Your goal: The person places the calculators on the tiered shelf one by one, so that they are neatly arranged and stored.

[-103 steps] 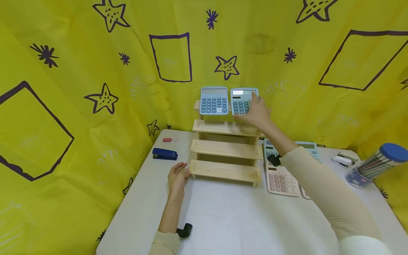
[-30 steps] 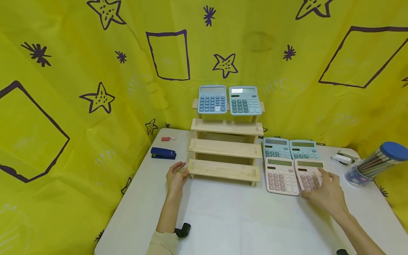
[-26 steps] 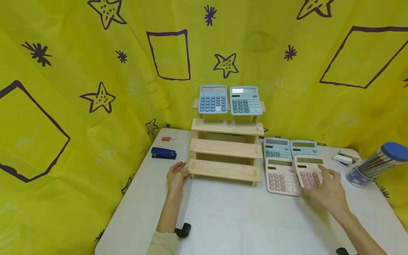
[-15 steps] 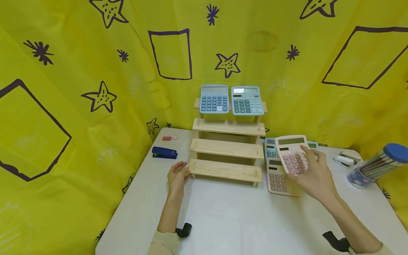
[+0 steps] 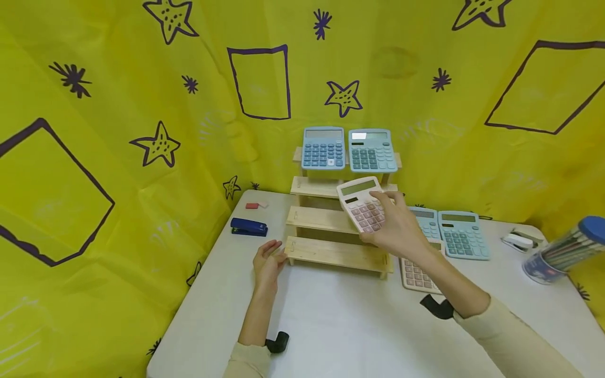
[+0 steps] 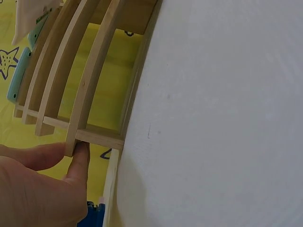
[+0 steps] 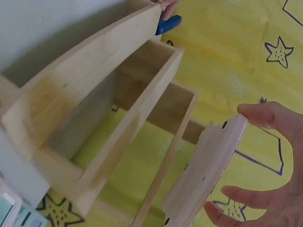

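A pink calculator (image 5: 363,212) is tilted in front of the middle tiers of a stepped wooden rack (image 5: 331,252). My right hand (image 5: 399,226) grips it by its right side; in the right wrist view, the calculator (image 7: 208,170) shows its back and edge near the tiers. At the lowest tier's left end is my left hand (image 5: 267,268). Its thumb and finger pinch the board end in the left wrist view, where the hand (image 6: 47,189) enters from the lower left. The rack's top tier bears a blue calculator (image 5: 323,148) and a light blue calculator (image 5: 372,151), side by side.
Right of the rack lie another pink calculator (image 5: 418,275), partly behind my right arm, and two light blue calculators, one (image 5: 463,236) fully visible. Farther right are a white stapler (image 5: 518,241) and a pencil tub (image 5: 543,269). A blue stapler (image 5: 249,227) and red eraser (image 5: 252,206) lie left.
My right hand let go of the light blue calculator on the top tier, took a pink calculator from the table, and carried it left to the rack. My left hand stays at the lowest tier.
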Action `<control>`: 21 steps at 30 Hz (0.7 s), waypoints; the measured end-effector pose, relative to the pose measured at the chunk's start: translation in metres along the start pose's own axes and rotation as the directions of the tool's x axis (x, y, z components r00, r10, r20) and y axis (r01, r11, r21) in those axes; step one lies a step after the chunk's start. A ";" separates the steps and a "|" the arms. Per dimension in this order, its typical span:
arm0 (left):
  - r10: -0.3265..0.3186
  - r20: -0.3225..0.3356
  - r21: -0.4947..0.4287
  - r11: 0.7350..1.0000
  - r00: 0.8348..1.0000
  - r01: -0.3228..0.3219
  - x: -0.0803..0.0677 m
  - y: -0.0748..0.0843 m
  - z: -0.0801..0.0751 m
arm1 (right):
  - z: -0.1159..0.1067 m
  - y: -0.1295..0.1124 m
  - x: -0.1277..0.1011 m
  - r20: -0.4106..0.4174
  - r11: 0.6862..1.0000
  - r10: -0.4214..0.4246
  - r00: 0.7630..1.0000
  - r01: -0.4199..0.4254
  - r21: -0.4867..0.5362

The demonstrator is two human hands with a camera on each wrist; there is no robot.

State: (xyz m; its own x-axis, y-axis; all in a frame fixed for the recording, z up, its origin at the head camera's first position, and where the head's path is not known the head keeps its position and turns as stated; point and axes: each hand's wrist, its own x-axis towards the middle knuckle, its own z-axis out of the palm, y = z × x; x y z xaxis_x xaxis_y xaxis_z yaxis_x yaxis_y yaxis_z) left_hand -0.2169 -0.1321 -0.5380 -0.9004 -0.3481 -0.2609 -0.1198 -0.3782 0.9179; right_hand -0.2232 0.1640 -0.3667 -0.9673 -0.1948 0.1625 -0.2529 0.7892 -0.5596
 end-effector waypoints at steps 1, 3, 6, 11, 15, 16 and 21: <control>0.001 0.001 0.002 1.000 1.000 -0.001 0.001 -0.001 0.000 | 0.004 -0.004 0.006 0.004 1.000 -0.003 1.000 0.003 -0.001; 0.003 0.007 0.007 1.000 1.000 -0.003 0.001 -0.002 -0.001 | 0.013 -0.012 0.019 0.009 1.000 -0.011 1.000 0.011 -0.008; 0.008 0.013 0.004 1.000 1.000 -0.008 0.001 -0.001 -0.001 | 0.027 -0.024 0.034 -0.003 1.000 -0.007 1.000 0.007 -0.026; 0.005 0.006 -0.001 1.000 1.000 -0.005 0.000 -0.002 -0.001 | 0.051 -0.042 0.054 -0.050 0.999 0.024 0.998 -0.026 -0.035; 0.007 0.003 0.012 1.000 1.000 -0.007 0.000 -0.001 0.000 | 0.071 -0.052 0.072 -0.111 0.996 0.043 0.993 -0.052 -0.074; 0.008 0.005 0.014 1.000 1.000 -0.008 0.000 -0.001 0.000 | 0.076 -0.053 0.077 -0.127 0.994 0.046 0.991 -0.057 -0.088; 0.009 0.005 0.011 1.000 1.000 -0.010 0.002 -0.001 0.000 | 0.099 -0.062 0.095 -0.186 0.987 0.029 0.982 -0.058 -0.150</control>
State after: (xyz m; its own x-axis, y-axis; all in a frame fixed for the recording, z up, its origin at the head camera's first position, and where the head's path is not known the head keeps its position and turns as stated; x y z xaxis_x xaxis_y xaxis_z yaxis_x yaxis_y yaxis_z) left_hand -0.2184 -0.1319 -0.5394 -0.9038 -0.3470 -0.2506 -0.1160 -0.3650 0.9238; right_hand -0.3014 0.0391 -0.3973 -0.9538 -0.0600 0.2945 -0.1909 0.8776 -0.4397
